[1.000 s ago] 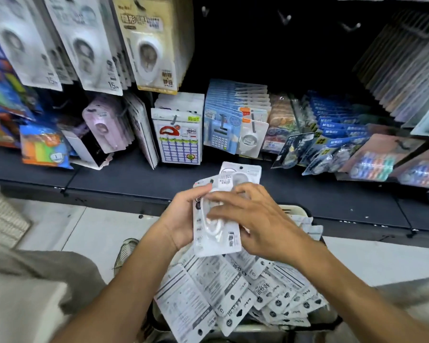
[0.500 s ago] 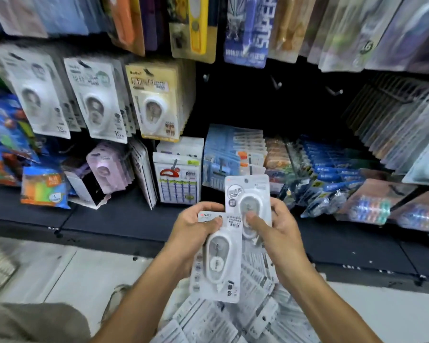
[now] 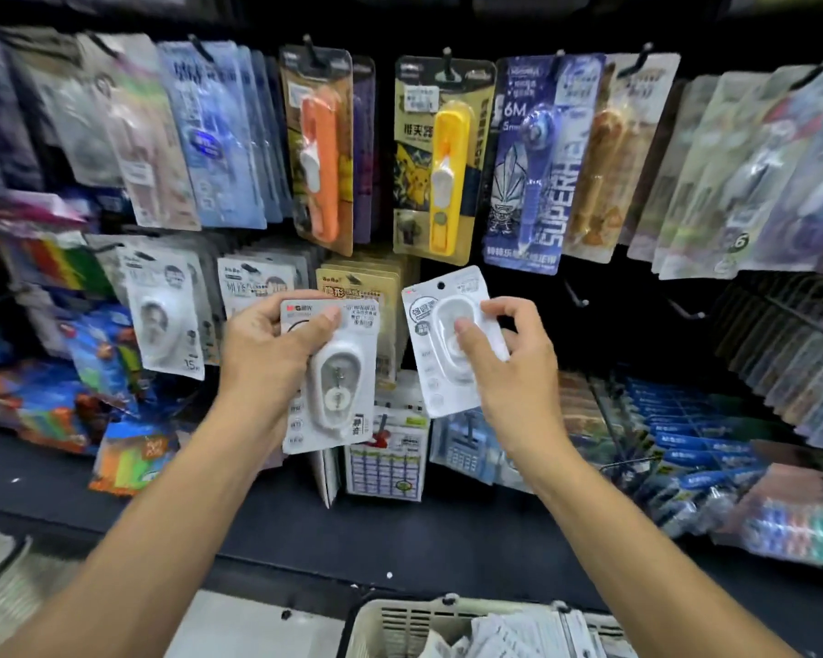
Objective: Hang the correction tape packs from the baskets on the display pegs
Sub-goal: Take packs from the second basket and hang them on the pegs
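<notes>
My left hand (image 3: 267,353) grips a white correction tape pack (image 3: 333,387) by its upper left corner, thumb across the card top. My right hand (image 3: 509,363) pinches a second white correction tape pack (image 3: 440,325) by its blister, its hang hole at the top free. Both packs are raised in front of the display wall. A bare display peg (image 3: 575,296) juts from the dark panel just right of my right hand, and another bare peg (image 3: 685,310) sits further right. The basket (image 3: 390,624) with several more packs is at the bottom edge.
Hung stationery packs fill the pegs above and to both sides, among them a yellow-card pack (image 3: 435,159) and an orange one (image 3: 321,154). White tape packs (image 3: 162,315) hang at the left. A dark shelf (image 3: 400,529) below carries boxed and bagged goods.
Both hands rose from above the basket toward the peg wall and moved apart, each carrying one pack. The view tilted up, so the basket dropped to the bottom edge.
</notes>
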